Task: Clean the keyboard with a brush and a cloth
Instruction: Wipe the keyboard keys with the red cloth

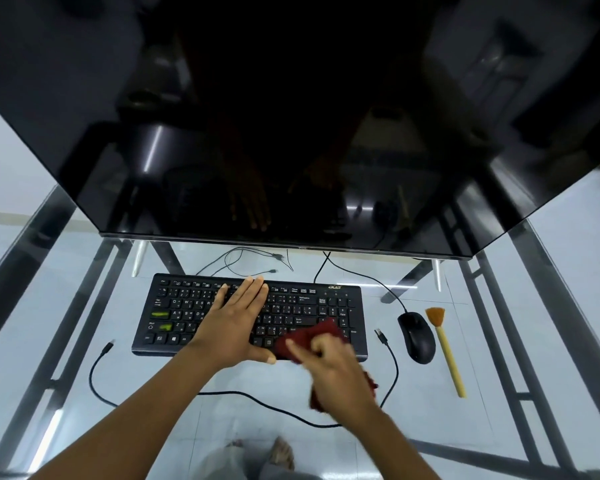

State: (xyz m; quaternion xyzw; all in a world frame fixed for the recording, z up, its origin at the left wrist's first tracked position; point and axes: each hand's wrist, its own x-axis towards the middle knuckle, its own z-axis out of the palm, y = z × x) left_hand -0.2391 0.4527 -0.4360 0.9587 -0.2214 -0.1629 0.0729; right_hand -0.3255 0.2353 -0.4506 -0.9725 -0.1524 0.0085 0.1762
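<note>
Right hand (340, 372) grip is closed around a bunched dark red cloth (312, 337), fingers curled, cloth pressed on the near right part of the keyboard (174, 306), around the keys left of the numpad. Hand and cloth are motion-blurred, so this reads as a wiping stroke. A tail of the cloth hangs off behind the wrist, over the near edge.

Left hand (238, 318) holds nothing: flat, fingers together, palm down over the middle keys, thumb at the near edge. Likely bracing the keyboard so it does not slide on the glass bench (465, 427) while the other hand rubs.

Keyboard is black, lying square to the person, just near of the big dark monitor (291, 116). "acer" logo is readable at its far right corner; key legends are too small to read. Two keys at the left carry green smears or stickers, cannot tell which.

The brush (445, 344), orange bristles and pale stick handle, lies on the bench right of the black mouse (417, 337), well apart from both hands, so brushing is probably done or parked. Loose black cables (257, 400) trail near and far of the keyboard, with unplugged USB ends on both sides.
</note>
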